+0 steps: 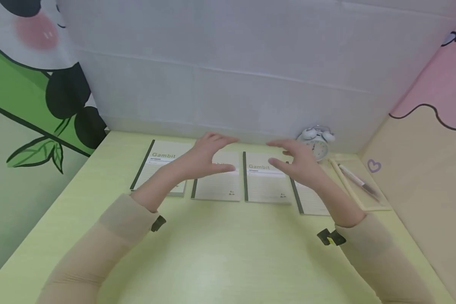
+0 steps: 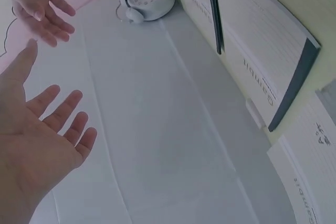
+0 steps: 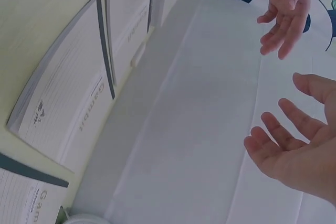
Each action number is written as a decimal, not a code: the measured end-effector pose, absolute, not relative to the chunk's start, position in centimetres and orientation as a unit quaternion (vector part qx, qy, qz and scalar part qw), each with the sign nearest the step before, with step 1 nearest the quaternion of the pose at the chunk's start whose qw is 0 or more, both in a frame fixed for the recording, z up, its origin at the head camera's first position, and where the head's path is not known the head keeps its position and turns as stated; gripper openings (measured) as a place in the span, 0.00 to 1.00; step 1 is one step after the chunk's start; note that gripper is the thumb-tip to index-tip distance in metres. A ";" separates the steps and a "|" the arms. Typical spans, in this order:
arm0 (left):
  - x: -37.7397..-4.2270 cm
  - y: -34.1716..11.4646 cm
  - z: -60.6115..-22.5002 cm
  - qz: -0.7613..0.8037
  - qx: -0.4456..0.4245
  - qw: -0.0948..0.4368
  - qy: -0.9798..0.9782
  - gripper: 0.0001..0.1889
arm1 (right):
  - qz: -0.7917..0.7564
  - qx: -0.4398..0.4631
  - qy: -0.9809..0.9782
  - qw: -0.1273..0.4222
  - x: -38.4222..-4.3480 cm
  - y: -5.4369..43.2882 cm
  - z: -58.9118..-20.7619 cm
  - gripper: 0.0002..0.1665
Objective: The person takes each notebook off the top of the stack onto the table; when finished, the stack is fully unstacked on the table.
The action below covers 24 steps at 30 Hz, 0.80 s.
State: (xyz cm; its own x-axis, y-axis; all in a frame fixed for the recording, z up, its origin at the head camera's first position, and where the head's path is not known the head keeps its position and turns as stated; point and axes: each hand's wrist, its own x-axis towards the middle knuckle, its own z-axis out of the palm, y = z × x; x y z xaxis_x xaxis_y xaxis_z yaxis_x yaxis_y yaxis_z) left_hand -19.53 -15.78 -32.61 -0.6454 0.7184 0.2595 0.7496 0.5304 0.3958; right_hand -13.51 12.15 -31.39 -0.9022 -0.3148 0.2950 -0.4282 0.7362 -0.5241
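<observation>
Both hands hover above a row of notebooks, palms facing each other with a gap between them. My left hand (image 1: 201, 158) has its fingers spread and holds nothing; it partly covers the second notebook (image 1: 216, 185) from the left. Over the right side of the row is my right hand (image 1: 298, 162), also holding nothing, its thumb and fingers apart. Below and between them lies the third notebook (image 1: 266, 183), marked "Gambit". The leftmost notebook (image 1: 163, 162) and the rightmost notebook (image 1: 311, 198) lie at the row's ends, each partly hidden by an arm or hand.
A white twin-bell alarm clock (image 1: 316, 143) stands behind the right hand. To its right, a shallow tray (image 1: 378, 207) holds a pen (image 1: 359, 181). A small white block (image 2: 255, 113) lies behind the notebooks. A pale cloth wall (image 1: 228, 84) rises at the table's back.
</observation>
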 end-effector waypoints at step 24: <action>-24.3 -27.7 -37.8 -0.261 -0.305 0.094 -0.911 0.42 | 0.325 0.242 -0.914 0.020 -18.6 4.0 -34.4 0.42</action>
